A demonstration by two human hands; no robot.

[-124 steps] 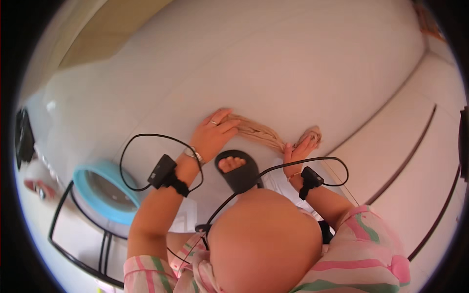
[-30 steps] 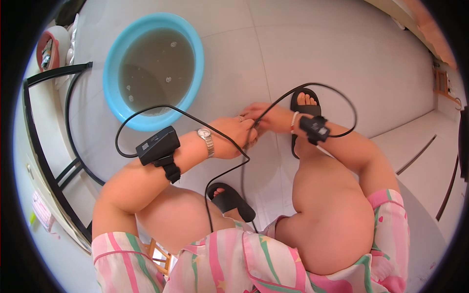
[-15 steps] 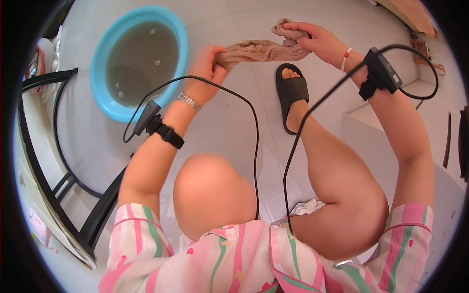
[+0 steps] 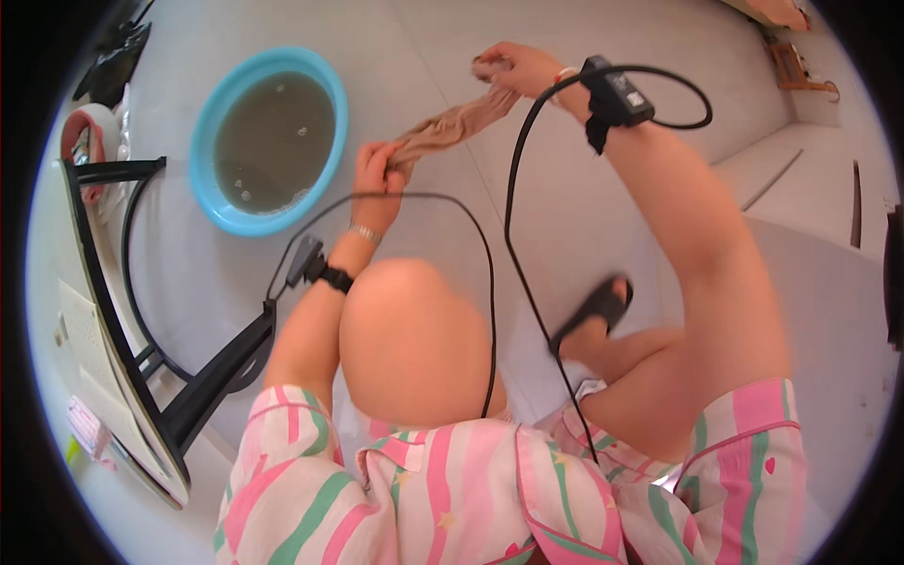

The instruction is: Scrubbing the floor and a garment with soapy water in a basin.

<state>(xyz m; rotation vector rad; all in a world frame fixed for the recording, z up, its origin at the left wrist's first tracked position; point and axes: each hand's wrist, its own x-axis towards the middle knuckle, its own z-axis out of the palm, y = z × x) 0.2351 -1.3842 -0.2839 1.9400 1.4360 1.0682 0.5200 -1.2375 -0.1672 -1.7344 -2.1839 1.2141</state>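
Note:
A twisted, beige-pink cloth is stretched between my two hands, above the floor. My left hand is closed round its lower end, just right of the blue basin. Farther up and to the right, my right hand grips the other end, with a bunched bit of fabric showing at its fingertips. The round blue basin holds murky grey-brown water with a few foam spots. What garment the cloth is, I cannot make out.
A black metal-framed table stands at the left, papers on its top. Black cables loop from devices strapped to both my wrists. A black slipper is on my foot at the lower right. A small wooden stool stands far right.
Both hands have shifted left with the cloth, which now slants from upper right to lower left. My slippered foot has drawn back toward me. The view has tilted somewhat.

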